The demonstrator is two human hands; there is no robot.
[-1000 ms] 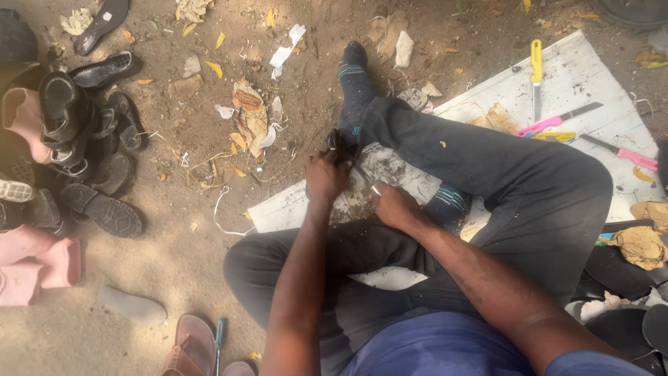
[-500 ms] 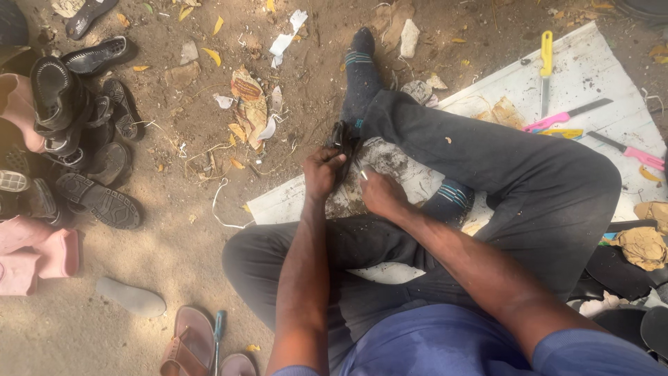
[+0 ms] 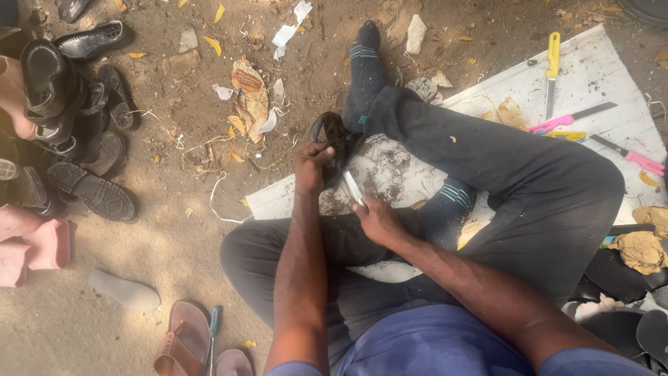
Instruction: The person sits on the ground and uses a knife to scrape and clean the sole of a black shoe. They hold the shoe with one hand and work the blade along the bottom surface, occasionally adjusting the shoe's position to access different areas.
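Observation:
I sit on the ground with my legs crossed, in dark trousers and socks. My left hand (image 3: 311,165) grips a dark shoe (image 3: 332,136) that rests against my outstretched leg, over the edge of a white board (image 3: 591,76). Just below the shoe, my right hand (image 3: 376,218) holds a small knife (image 3: 352,186) whose pale blade points up toward the shoe. The blade tip is close to the shoe's lower part; whether it touches is not clear.
A heap of dark shoes and sandals (image 3: 62,104) lies at the left, with pink cloth (image 3: 31,244) below it. Knives with yellow (image 3: 552,63) and pink (image 3: 557,124) handles lie on the board. Brown sandals (image 3: 184,341) and a pale insole (image 3: 125,291) lie near my knee. Paper scraps (image 3: 250,97) litter the dirt.
The view has shifted slightly. My right hand has drawn down and away from the shoe, so the knife blade now shows between the two hands. My left hand keeps its hold.

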